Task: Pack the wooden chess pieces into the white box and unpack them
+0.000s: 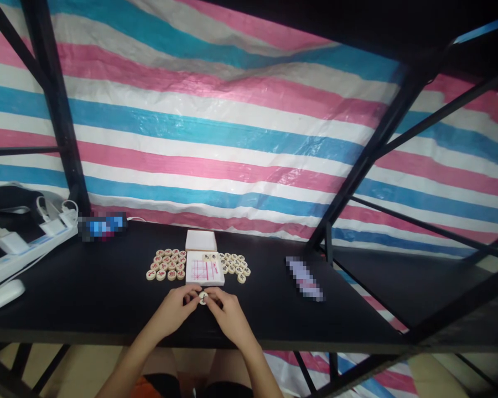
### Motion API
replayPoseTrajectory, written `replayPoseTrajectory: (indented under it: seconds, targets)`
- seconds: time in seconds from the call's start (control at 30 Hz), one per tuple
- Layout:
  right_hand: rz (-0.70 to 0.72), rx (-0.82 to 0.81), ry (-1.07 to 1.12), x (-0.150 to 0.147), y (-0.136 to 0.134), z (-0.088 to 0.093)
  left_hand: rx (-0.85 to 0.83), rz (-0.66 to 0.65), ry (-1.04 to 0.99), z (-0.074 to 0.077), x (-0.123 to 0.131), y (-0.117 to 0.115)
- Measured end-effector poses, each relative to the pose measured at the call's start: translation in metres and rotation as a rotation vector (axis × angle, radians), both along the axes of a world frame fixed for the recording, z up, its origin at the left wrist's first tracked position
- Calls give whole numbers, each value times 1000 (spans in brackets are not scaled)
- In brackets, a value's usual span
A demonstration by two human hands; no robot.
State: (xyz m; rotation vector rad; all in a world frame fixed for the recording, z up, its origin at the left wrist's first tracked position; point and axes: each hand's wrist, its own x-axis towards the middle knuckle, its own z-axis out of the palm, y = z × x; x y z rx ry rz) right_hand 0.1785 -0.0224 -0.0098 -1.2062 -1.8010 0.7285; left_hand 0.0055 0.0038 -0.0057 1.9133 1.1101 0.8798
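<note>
Both my hands meet over the black table (108, 298), just in front of a small white box (205, 272) with red grid lines on it. My left hand (177, 308) and my right hand (228, 312) pinch one round wooden chess piece (203, 298) between their fingertips. Several round pieces with red marks (166, 264) lie left of the box, and several with dark marks (234, 265) lie to its right. One or two pieces rest on the box's top edge. A white lid (201, 240) lies behind the box.
A white power strip with plugged chargers (29, 243) and a white mouse (3, 294) sit at the table's left end. Two blurred objects lie at the back left (102, 226) and to the right (306, 278). Black frame bars stand around; a striped tarp hangs behind.
</note>
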Motion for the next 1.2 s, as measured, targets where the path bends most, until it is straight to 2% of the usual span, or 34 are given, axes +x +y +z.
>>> replayPoseTrajectory:
  seconds: [0.17, 0.43, 0.67, 0.93, 1.2]
  targets:
    - [-34, 28, -50, 1, 1, -3, 5, 19, 11, 1, -1, 0]
    - [-2, -12, 43, 1, 4, -5, 11, 16, 34, 4, -1, 0]
    - [-42, 58, -34, 3, 4, -5, -5, -8, 3, 6, -1, -3]
    - [57, -1, 59, 2, -2, 4, -49, -5, -42, 9, -3, -2]
    - [16, -54, 43, 1, -2, 3, -22, -15, -46, 6, -3, -1]
